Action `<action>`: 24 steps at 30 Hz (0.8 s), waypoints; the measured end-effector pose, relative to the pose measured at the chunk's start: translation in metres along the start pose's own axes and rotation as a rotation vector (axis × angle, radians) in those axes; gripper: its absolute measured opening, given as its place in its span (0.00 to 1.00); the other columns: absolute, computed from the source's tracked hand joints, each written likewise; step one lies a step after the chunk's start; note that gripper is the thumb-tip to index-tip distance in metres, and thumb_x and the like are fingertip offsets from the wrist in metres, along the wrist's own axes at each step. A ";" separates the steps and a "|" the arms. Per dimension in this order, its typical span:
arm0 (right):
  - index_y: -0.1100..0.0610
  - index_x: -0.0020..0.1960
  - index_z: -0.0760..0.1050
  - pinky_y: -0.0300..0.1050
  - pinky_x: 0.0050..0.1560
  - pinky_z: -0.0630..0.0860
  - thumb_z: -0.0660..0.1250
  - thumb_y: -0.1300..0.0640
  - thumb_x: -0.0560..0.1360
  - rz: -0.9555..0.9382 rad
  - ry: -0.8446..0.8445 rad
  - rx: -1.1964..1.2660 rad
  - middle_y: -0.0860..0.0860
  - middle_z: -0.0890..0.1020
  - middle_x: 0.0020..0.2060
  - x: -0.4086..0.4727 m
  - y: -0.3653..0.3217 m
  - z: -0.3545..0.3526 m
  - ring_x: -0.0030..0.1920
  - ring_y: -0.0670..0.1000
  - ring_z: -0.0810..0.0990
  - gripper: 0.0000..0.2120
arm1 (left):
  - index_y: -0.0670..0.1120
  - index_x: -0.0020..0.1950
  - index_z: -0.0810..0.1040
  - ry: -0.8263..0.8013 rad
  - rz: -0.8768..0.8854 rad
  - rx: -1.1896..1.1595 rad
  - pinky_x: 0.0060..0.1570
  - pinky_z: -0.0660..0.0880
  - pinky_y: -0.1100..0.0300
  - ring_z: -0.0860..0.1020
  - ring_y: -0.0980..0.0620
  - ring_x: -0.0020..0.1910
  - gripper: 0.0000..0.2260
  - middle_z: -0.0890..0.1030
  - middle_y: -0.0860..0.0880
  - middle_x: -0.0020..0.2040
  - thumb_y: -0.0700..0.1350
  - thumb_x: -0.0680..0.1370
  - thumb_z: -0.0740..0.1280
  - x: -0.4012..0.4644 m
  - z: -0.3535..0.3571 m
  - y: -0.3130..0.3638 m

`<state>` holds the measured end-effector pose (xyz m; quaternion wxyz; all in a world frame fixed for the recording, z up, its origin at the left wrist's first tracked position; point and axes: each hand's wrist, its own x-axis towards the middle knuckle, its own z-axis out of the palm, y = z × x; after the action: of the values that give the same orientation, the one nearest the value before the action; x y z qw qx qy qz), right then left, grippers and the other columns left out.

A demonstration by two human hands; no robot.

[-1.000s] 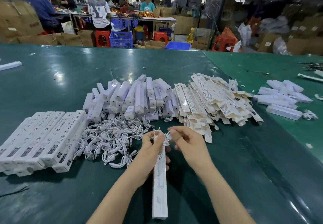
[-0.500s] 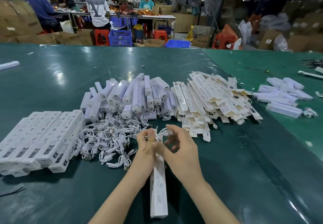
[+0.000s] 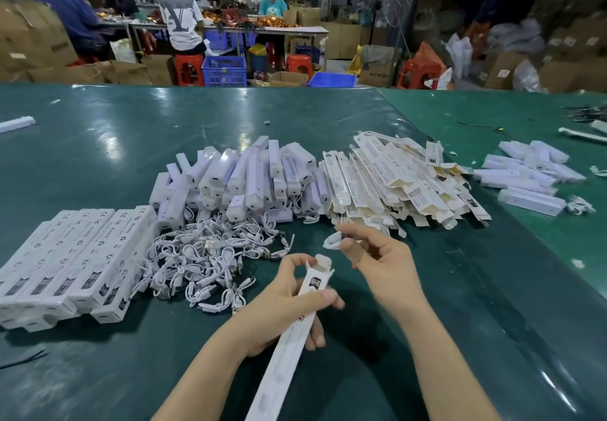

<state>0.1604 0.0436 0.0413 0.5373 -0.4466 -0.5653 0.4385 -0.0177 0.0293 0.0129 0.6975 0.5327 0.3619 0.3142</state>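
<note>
- Long narrow white paperboard box (image 3: 297, 328): smooth card with a faint satin sheen and black print
- Small looped white cable (image 3: 331, 242): smooth plastic sheath with a soft shine
- Dark green counter (image 3: 131, 144): slick, glossy covering that mirrors the ceiling lights
- Heap of white bar-shaped lamps (image 3: 249, 181): smooth plastic shells, semi-gloss
- Pile of flat unfolded cartons (image 3: 394, 177): thin card, white and printed outside, matt cream inside
- Tangle of white cables (image 3: 203, 256): plastic sheaths, some plug tips glinting like metal
- Row of closed white boxes (image 3: 75, 263): smooth printed card
- Blue latticed crate (image 3: 224, 71): hard plastic
- Brown shipping cartons (image 3: 39, 43): matt cardboard
</note>
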 end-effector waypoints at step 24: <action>0.38 0.49 0.76 0.41 0.44 0.76 0.68 0.41 0.74 0.124 -0.329 -0.251 0.39 0.83 0.44 -0.007 0.012 0.013 0.39 0.44 0.78 0.05 | 0.55 0.60 0.57 0.116 -0.026 0.017 0.29 0.75 0.60 0.79 0.49 0.32 0.27 0.82 0.52 0.36 0.52 0.71 0.72 -0.002 0.003 0.001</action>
<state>0.1481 0.0396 0.0279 0.3498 -0.4664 -0.6670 0.4639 -0.0163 0.0268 0.0151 0.6749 0.5148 0.4114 0.3322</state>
